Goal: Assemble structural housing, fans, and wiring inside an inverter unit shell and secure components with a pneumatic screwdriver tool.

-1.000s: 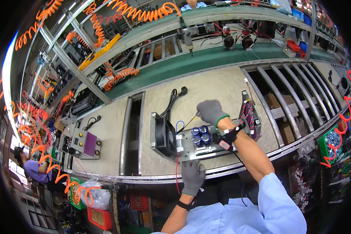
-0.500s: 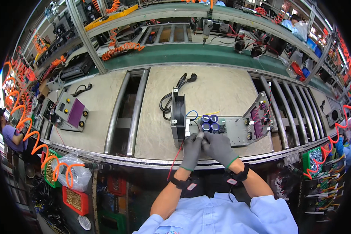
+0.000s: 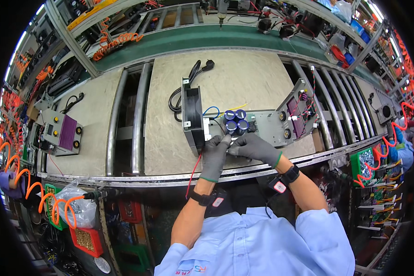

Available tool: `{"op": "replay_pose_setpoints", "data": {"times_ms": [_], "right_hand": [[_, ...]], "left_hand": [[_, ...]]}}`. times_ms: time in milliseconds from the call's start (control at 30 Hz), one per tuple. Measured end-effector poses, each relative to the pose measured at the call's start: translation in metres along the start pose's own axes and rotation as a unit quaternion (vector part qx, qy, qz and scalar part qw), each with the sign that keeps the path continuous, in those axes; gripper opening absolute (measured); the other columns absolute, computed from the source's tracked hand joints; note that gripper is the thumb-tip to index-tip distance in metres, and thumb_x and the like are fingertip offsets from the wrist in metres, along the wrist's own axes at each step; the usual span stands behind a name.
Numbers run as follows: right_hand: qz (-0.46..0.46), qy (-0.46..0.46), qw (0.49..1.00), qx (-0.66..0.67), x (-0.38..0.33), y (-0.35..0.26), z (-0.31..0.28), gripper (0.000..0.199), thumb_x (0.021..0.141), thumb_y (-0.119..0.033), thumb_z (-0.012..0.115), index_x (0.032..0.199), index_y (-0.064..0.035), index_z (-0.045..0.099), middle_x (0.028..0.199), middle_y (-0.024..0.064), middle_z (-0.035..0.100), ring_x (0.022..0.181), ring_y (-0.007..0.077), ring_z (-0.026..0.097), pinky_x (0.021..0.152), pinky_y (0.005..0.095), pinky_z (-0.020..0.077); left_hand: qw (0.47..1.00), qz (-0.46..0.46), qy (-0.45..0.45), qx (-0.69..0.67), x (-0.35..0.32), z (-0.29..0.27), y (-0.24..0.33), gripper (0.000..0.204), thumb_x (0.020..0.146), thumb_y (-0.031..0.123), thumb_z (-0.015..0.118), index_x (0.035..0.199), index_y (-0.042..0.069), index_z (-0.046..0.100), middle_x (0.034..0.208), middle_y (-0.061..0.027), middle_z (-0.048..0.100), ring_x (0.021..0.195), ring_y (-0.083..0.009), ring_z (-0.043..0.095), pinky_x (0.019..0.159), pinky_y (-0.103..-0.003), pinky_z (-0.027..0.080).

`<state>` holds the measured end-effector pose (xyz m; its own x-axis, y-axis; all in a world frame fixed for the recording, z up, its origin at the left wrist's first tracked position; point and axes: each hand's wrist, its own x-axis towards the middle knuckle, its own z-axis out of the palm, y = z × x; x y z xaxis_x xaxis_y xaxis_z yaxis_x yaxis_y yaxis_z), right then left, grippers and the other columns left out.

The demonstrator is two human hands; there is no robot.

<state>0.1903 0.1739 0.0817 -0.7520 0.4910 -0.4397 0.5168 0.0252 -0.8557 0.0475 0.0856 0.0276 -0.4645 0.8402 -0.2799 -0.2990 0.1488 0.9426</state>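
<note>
From the head camera, we saw both of our gloved hands meeting at the near edge of an open metal chassis [image 3: 262, 126] that lay flat on the grey workbench [image 3: 165, 147]. Our left hand [image 3: 215, 156] had its fingers curled, the fingertips pressed against the chassis just below a cluster of blue capacitors [image 3: 235, 120]. Our right hand [image 3: 254, 148] reached in from the right, fingers bent and pinched toward the left hand's fingertips; whether either hand gripped some small part between them we could not tell, since the gloves hid it.

A black fan [image 3: 192, 117] stood upright on the left end of the chassis, touching it. A red wire [image 3: 193, 171] ran from the chassis down past our left wrist and over the bench edge. A hinged end panel [image 3: 300, 110] with purple parts and twisted wires tilted up at the right end of the chassis. Behind the fan a coiled black power cord [image 3: 184, 89] lay on the bench.

Well apart to the left sat a second unit with a purple face [image 3: 60, 134]. Orange coiled hoses [image 3: 37, 198] hung at the lower left, beside a red bin [image 3: 85, 239] of small brass-coloured parts. A green bin [image 3: 365, 163] sat under the bench edge on the right.
</note>
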Motion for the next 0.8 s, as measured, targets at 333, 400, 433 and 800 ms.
{"op": "replay_pose_setpoints", "data": {"times_ms": [333,400,433,800], "right_hand": [[-0.138,0.212,0.922,-0.294,-0.004,-0.002,-0.017,0.024,0.086,-0.019,0.07,0.103,-0.0035,0.073,0.087,0.0197,0.071,0.078,0.0341,0.069,0.073,0.0418,0.0523],[-0.155,0.21,0.935,-0.239,-0.005,0.002,-0.017,0.022,0.087,-0.016,0.07,0.104,-0.0029,0.073,0.087,0.0198,0.071,0.077,0.0331,0.07,0.072,0.0406,0.0524],[-0.165,0.226,0.937,-0.21,-0.006,0.005,-0.015,0.02,0.088,-0.013,0.069,0.104,-0.0023,0.073,0.087,0.0197,0.071,0.077,0.0319,0.07,0.071,0.0395,0.0524],[-0.245,0.307,0.895,-0.213,-0.008,0.018,-0.001,0.016,0.088,-0.01,0.068,0.099,0.0003,0.073,0.084,0.0174,0.072,0.074,0.031,0.071,0.067,0.0392,0.0542]], "left_hand": [[0.951,0.221,0.062,0.209,-0.016,0.01,-0.013,0.019,0.096,0.018,0.06,0.103,0.001,0.066,0.085,-0.0168,0.065,0.076,-0.0266,0.064,0.07,-0.039,0.05],[0.924,0.255,0.061,0.278,-0.019,0.01,-0.019,0.023,0.092,0.007,0.059,0.115,0.004,0.063,0.095,-0.0172,0.063,0.086,-0.0341,0.064,0.073,-0.044,0.052],[0.917,0.286,0.069,0.27,-0.019,0.009,-0.021,0.023,0.092,0.007,0.059,0.115,0.004,0.063,0.095,-0.0172,0.063,0.086,-0.0341,0.064,0.073,-0.044,0.052],[0.878,0.361,0.099,0.298,-0.016,0.005,-0.036,0.023,0.09,0.009,0.061,0.113,0.007,0.066,0.092,-0.0152,0.063,0.078,-0.0334,0.065,0.065,-0.043,0.053]]}}
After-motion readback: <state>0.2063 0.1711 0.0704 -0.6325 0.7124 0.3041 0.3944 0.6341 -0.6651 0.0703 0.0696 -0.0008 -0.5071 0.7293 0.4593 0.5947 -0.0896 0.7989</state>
